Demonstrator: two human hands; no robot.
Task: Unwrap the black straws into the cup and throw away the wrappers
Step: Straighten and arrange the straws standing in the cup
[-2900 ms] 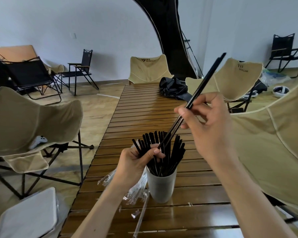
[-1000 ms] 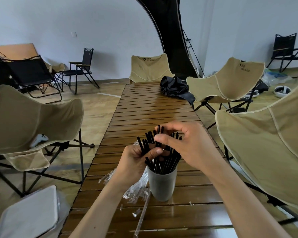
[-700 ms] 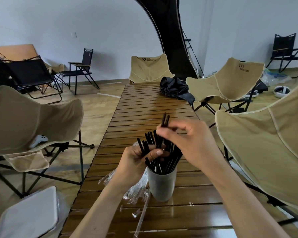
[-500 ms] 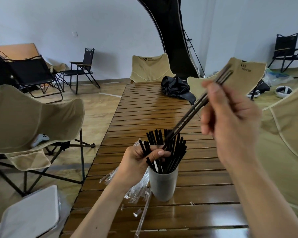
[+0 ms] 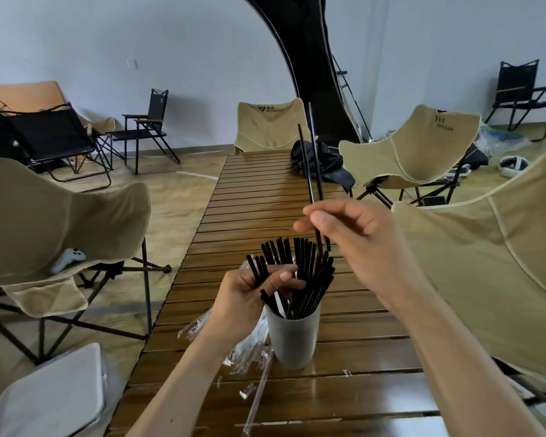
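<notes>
My right hand (image 5: 356, 238) pinches two black straws (image 5: 311, 171) upright at 1 o'clock of the cup (image 5: 292, 335), while my left hand (image 5: 249, 298) grips straws bunched in it on the tabletop (image 5: 360, 342).

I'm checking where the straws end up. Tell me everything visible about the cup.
The cup is a plain pale grey tumbler, matte like plastic, standing upright on the slatted wooden table. It is packed with black straws fanning out above its rim. The left hand grips some of these straws just above it. Clear wrappers lie against its left side.
</notes>
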